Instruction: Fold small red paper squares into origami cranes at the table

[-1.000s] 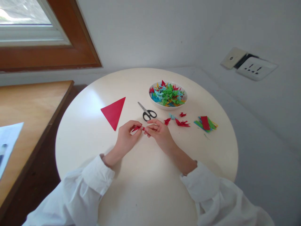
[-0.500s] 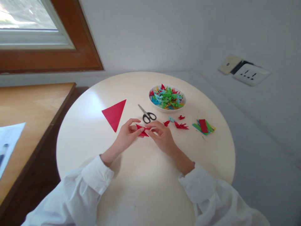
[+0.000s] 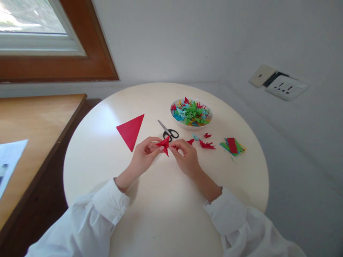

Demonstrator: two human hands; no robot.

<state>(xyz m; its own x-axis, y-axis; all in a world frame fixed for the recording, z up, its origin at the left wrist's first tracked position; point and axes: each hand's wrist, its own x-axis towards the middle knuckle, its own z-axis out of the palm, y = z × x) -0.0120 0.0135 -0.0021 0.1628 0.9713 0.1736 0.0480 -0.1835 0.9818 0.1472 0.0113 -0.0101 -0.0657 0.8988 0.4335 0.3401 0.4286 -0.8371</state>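
Between my hands, above the middle of the round white table, is a piece of folded red paper with several points spread out like a star. My left hand is closed on its left side, thumb in front and fingers behind. My right hand pinches its right tip between thumb and forefinger. Just beyond the paper lie black-handled scissors, their handles partly covered by it. A red paper triangle rests flat to the left of my left hand.
A white bowl full of colourful paper cranes stands at the back. Red cranes and a light blue one lie right of my right hand. Further right is a stack of coloured paper slips. A wooden desk stands left.
The folded red paper has gone from a flatter shape, partly covered by my fingers, to one with its points spread open. My right hand has shifted slightly to its right tip.
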